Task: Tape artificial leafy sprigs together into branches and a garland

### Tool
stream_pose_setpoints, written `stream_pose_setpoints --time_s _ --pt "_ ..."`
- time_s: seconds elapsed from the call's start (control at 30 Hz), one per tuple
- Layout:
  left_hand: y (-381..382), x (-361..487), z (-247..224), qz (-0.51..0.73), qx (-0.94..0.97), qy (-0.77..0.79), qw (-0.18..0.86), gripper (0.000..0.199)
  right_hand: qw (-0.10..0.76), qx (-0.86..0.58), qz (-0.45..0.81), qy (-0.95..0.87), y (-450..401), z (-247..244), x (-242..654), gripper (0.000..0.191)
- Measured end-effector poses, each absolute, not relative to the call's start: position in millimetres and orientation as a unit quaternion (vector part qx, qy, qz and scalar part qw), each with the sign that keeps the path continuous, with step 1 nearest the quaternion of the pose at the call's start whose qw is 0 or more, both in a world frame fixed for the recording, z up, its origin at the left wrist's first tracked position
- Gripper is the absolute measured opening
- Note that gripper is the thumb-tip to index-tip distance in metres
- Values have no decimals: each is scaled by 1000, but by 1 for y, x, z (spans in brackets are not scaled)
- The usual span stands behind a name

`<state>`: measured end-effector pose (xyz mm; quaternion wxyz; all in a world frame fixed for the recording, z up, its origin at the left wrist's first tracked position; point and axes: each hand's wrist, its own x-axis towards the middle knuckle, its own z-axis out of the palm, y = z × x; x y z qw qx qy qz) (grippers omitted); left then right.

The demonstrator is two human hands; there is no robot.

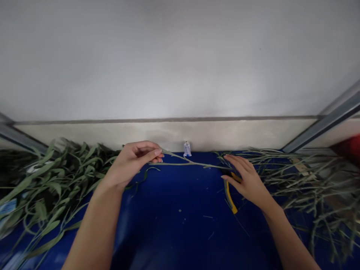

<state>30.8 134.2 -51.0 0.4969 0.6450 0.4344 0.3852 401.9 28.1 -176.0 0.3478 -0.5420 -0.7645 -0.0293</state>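
Note:
My left hand (143, 157) pinches a thin forked green stem (191, 162) between thumb and fingers. The stem reaches to the right, above the blue tabletop. My right hand (243, 176) is at its far end, fingers stretched and thumb apart; whether it touches the stem I cannot tell. Under the right hand lies a tool with yellow-and-grey handles (231, 198), its upper part hidden by the hand. A small white-and-blue tube (187, 149) stands behind the stem, by the wall.
Leafy green stems (56, 180) are heaped at the left. Bare branching stems (317, 187) spread over the right side. A pale wall (180, 67) closes off the back, with slanted metal bars (326, 120) at both sides. Small scraps dot the blue tabletop (174, 236).

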Motion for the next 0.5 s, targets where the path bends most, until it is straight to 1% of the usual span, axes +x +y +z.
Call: stream_pose_setpoints --time_s 0.07,0.1,0.13,0.23,0.27,0.37,0.4,0.5 --pt "134 34 -54 393 631 429 513 18 347 -519 -44 -780 30 -178 394 27" --pt "134 36 -56 398 622 427 522 18 354 -513 -42 -781 30 -178 392 21" --pt "134 37 -58 405 613 420 532 18 363 -513 -32 -777 30 -177 391 19" --pt "133 36 -60 434 609 372 550 19 380 -529 19 -759 26 -167 390 22" --pt "133 35 -60 432 620 348 555 23 384 -537 32 -751 24 -163 389 23" --pt "131 28 -59 379 659 301 576 50 393 -564 41 -725 20 -156 386 27" --pt "130 26 -58 365 663 300 580 56 396 -570 41 -719 19 -156 386 28" --pt "128 21 -55 362 654 322 581 56 399 -574 40 -713 19 -161 389 29"
